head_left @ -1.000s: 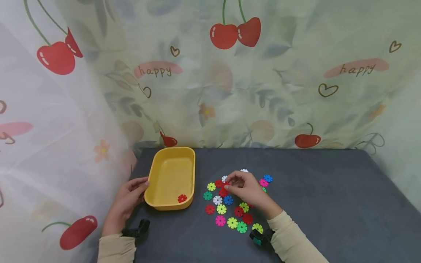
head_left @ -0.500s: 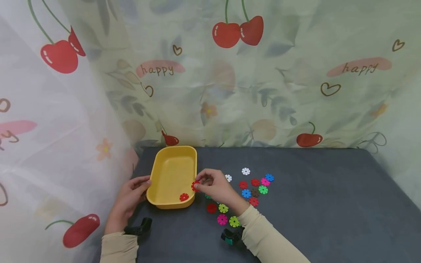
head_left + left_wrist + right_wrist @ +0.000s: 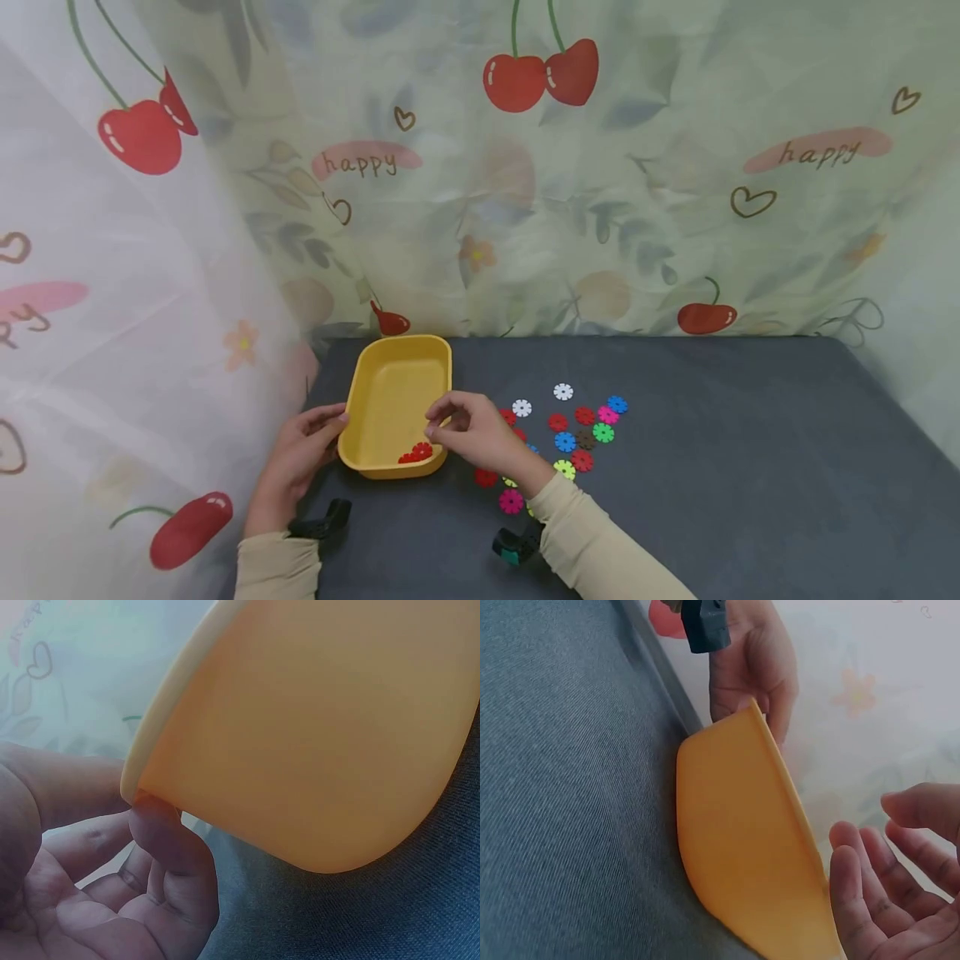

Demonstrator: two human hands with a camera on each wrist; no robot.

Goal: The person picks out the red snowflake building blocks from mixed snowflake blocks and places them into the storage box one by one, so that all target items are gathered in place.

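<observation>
A yellow tray (image 3: 375, 379) stands on the dark grey table (image 3: 712, 467) at the left, with two red snowflake discs (image 3: 416, 453) lying in its near right corner. My left hand (image 3: 333, 425) holds the tray's left rim, thumb on top; in the left wrist view the fingertips (image 3: 154, 817) press under the rim of the tray (image 3: 315, 727). My right hand (image 3: 438, 421) hovers over the tray's right rim, fingers loosely curled and holding nothing. The right wrist view shows that hand (image 3: 885, 847) empty beside the tray (image 3: 742, 847), with the left hand (image 3: 754, 667) behind it.
Several coloured snowflake discs lie scattered right of the tray, among them a white disc (image 3: 562, 391), a blue disc (image 3: 617, 404), a green disc (image 3: 602, 432) and a pink disc (image 3: 512, 501). Cherry-print curtains (image 3: 525, 208) close off the back and left.
My right hand picked a red disc from the pile, carried it left to the tray and let it go; two red discs now lie inside. The left hand stayed on the rim.
</observation>
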